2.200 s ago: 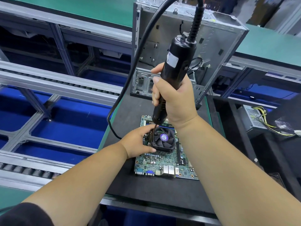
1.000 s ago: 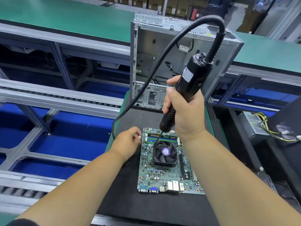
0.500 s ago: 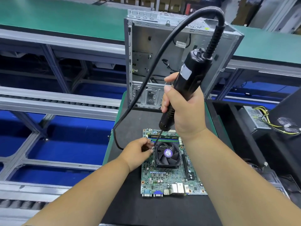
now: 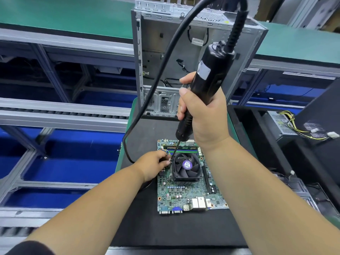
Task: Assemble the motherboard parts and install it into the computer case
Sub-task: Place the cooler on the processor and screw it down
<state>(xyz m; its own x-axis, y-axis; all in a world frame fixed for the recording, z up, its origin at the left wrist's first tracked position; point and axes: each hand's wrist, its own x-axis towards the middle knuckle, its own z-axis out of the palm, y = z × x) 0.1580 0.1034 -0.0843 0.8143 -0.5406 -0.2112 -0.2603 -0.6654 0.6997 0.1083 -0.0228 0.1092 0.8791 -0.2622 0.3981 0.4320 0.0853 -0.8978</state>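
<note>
A green motherboard [image 4: 185, 196] is lying flat on a black mat [image 4: 165, 229] at the middle of the bench [image 4: 127, 150], with its row of ports facing the person. A black cooling fan [image 4: 186, 166] with a purple centre sticker is sitting on the upper half of the board, just in front of the memory slots. The left hand [image 4: 153, 165] is resting on the board's left edge, its fingertips pinching something small at the fan's upper left corner; what they are pinching is too small to tell. The right hand [image 4: 204, 115] is gripping a black electric screwdriver [image 4: 202, 89] with fingers wrapped round its body, holding it tilted above the board. The thin bit is pointing down to that same corner of the fan, right by the left fingertips. A thick black cable [image 4: 158, 70] is looping from the top of the screwdriver down past the left side of the board. Behind the mat, an open metal computer case [image 4: 184, 43] is standing upright with loose wires inside. To the right, a power supply [image 4: 279, 124] with yellow and black wires is sitting beside a dark box.
</note>
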